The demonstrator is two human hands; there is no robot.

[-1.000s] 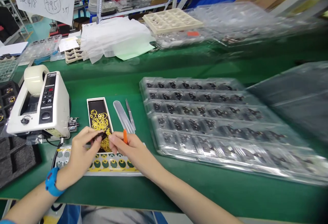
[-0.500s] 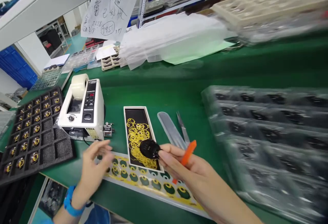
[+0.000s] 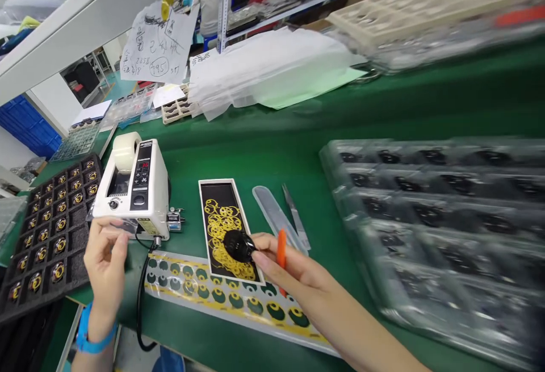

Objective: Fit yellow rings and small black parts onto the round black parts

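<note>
My right hand grips a round black plastic part by its edge, above a white-rimmed tray. A slim orange tool is also tucked between its fingers. Thin yellow rings lie heaped in that tray. At the lower front of a white tape dispenser, my left hand has thumb and fingers bent close together by the outlet. Whether tape is between the fingertips cannot be made out. A roll of clear tape sits on the dispenser.
A black foam tray with ringed parts stands left. Clear blister trays of black parts fill the right. Tweezers and a translucent strip lie centrally. A yellow-ringed sticker sheet runs along the front; a black cable hangs there.
My left hand has moved left, from in front of the rings' tray to the dispenser's outlet. My right hand still holds the black part and orange tool; the view has shifted slightly.
</note>
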